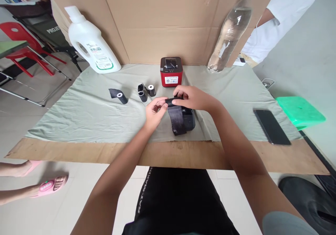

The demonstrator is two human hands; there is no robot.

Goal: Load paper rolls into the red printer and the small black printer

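A small black roll [172, 102] is held level between my two hands, just above the cloth. My left hand [155, 112] pinches its left end between thumb and fingers. The thumb of my right hand [195, 98] lies along the other end, with the fingers curled behind it. From the roll a loose black strip [177, 119] hangs toward me, in front of a black boxy device [190, 119] that it partly hides. Beyond my hands stands a red and black mini printer [171, 75]. Several more dark rolls [142, 95] with pale cores lie to the left, one trailing a dark strip.
A white jug [91, 44] and a clear bottle [231, 35] stand against the cardboard wall [162, 21]. At the right lies a phone [272, 126], near a green stool [300, 112]. Wood [84, 152] shows along the front edge. Other people stand at the left and behind the cardboard.
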